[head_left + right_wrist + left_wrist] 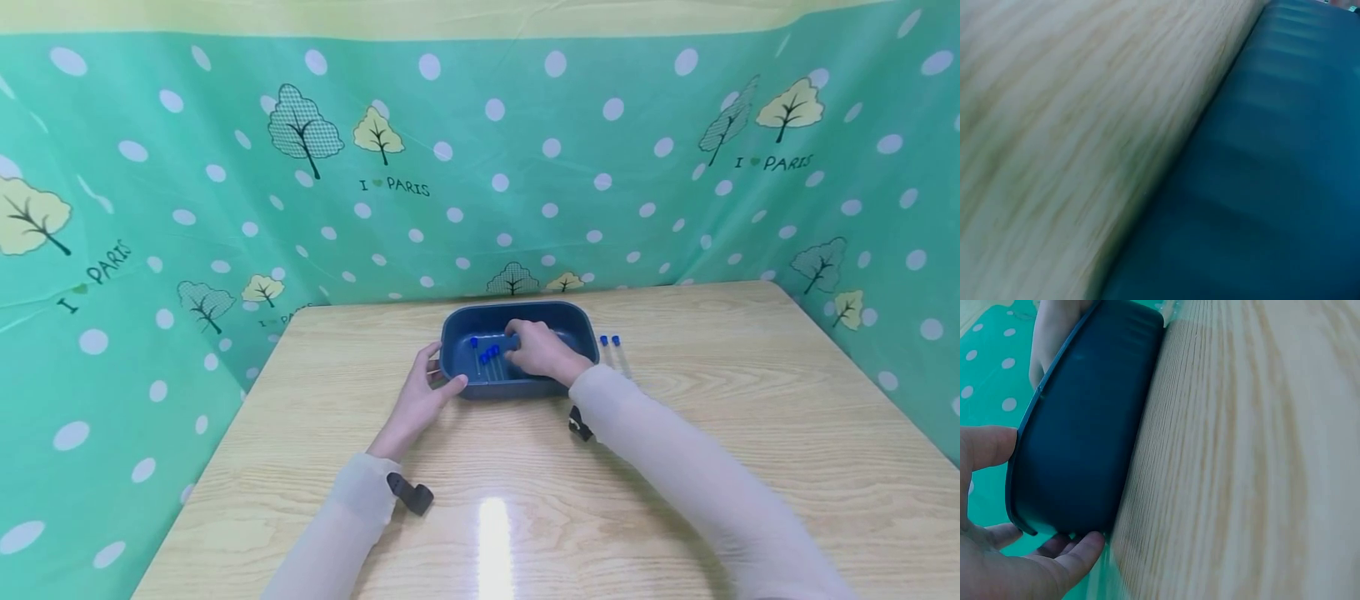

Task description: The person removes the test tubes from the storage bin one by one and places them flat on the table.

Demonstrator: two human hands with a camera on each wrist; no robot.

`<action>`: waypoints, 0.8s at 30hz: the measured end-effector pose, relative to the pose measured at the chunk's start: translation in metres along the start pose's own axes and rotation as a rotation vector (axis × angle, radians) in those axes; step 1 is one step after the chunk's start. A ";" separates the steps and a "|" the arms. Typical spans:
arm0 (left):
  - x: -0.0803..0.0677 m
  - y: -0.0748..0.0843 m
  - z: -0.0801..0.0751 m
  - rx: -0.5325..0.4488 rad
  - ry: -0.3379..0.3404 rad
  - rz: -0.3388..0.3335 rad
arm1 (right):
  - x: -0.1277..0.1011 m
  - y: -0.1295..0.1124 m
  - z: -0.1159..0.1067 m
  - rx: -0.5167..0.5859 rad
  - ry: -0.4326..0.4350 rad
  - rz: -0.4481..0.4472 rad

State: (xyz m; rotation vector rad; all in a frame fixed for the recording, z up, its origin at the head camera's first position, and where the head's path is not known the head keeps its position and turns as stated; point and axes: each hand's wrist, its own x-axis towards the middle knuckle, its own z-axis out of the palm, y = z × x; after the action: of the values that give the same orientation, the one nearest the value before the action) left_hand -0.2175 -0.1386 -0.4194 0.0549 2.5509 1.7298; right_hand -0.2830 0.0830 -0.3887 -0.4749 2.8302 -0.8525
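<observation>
Fingers [1083, 555] on blue tub [1079, 437] — plastic, perhaps

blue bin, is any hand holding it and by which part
The left hand grips the bin at its left end. Whether the right hand holds anything cannot be told.

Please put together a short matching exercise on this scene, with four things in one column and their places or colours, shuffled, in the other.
Column 1
1. Left hand
2. Right hand
3. Two slim blue-topped items
4. Backdrop cloth

Column 2
A. On the table, right of the bin in the head view
B. Green with pale dots
C. At the left end of the bin
D. Fingers inside the bin

Pairs: 1-C, 2-D, 3-A, 4-B
</observation>
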 end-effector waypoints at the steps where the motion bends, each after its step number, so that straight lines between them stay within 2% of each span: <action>1: 0.000 0.000 0.000 0.000 0.000 0.000 | 0.001 0.000 0.001 -0.003 0.003 0.001; 24: -0.003 0.001 0.001 -0.004 0.000 0.004 | 0.012 -0.005 0.013 -0.039 -0.036 0.032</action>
State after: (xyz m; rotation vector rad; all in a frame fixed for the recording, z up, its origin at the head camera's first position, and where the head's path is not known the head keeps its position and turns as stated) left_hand -0.2147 -0.1376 -0.4188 0.0606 2.5493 1.7355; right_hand -0.2896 0.0678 -0.3973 -0.4441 2.8188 -0.7762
